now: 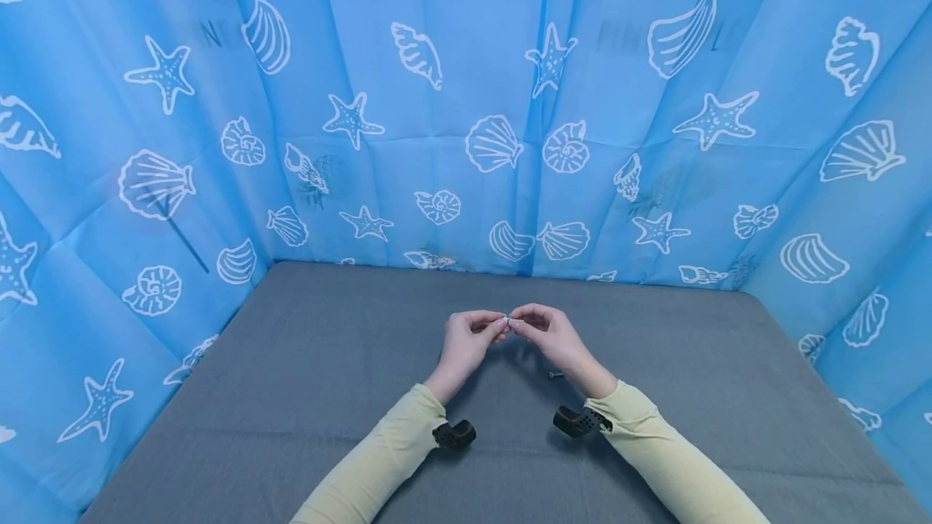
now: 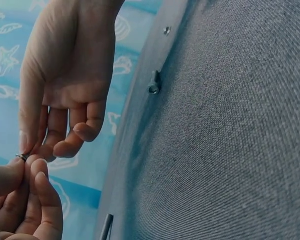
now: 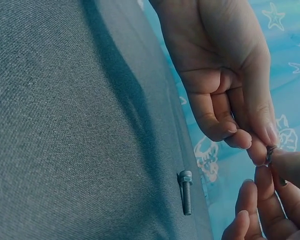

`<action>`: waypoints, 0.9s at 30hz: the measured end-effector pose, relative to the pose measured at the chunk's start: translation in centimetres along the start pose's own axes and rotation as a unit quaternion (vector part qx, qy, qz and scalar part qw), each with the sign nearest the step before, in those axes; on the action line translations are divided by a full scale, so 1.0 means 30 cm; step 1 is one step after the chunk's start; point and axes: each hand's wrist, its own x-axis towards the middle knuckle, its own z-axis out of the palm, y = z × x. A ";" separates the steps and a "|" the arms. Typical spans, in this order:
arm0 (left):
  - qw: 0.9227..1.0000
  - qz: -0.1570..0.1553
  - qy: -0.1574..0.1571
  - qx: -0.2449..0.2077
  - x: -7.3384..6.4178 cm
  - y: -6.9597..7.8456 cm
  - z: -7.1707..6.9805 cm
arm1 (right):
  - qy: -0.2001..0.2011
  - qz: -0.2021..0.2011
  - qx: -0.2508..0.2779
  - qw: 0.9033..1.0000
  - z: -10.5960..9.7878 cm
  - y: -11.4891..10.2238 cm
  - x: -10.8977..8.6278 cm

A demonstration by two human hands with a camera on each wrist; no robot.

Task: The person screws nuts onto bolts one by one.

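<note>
My left hand (image 1: 464,344) and right hand (image 1: 559,340) meet fingertip to fingertip above the grey table. Between them is a small ring-like metal piece (image 3: 270,152), nut-like in look but mostly covered by the fingers. Thumb and forefinger of each hand pinch it. In the left wrist view the right hand (image 2: 69,70) comes down from the top, its other fingers loosely curled, and the left hand (image 2: 27,205) reaches in at lower left. The right wrist view shows the left hand (image 3: 220,55) above and the right hand (image 3: 275,205) at lower right.
A metal bolt (image 1: 556,374) lies on the grey cloth-covered table (image 1: 349,362) beside the right wrist. The left wrist view also shows a bolt (image 2: 154,82), a small nut-like piece (image 2: 166,30) and a threaded shaft (image 2: 106,227). A blue shell-patterned curtain (image 1: 451,103) hangs behind.
</note>
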 end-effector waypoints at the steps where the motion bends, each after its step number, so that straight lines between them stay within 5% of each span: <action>1: 1.000 0.000 0.000 -0.002 0.007 -0.018 0.001 | 0.002 0.000 -0.001 1.000 -0.001 0.015 0.006; 6: 1.000 0.003 0.007 -0.001 0.040 -0.103 0.006 | 0.009 0.021 -0.010 1.000 -0.004 0.066 0.035; 14: 1.000 0.000 0.018 -0.002 0.037 -0.090 0.012 | -0.002 0.015 0.020 1.000 -0.007 0.071 0.041; 21: 1.000 0.003 0.012 -0.003 0.007 -0.007 0.010 | 0.013 0.008 -0.010 1.000 0.004 0.068 0.037; 27: 1.000 0.002 0.021 -0.003 0.032 -0.082 0.015 | 0.028 0.018 0.000 0.999 0.008 0.062 0.036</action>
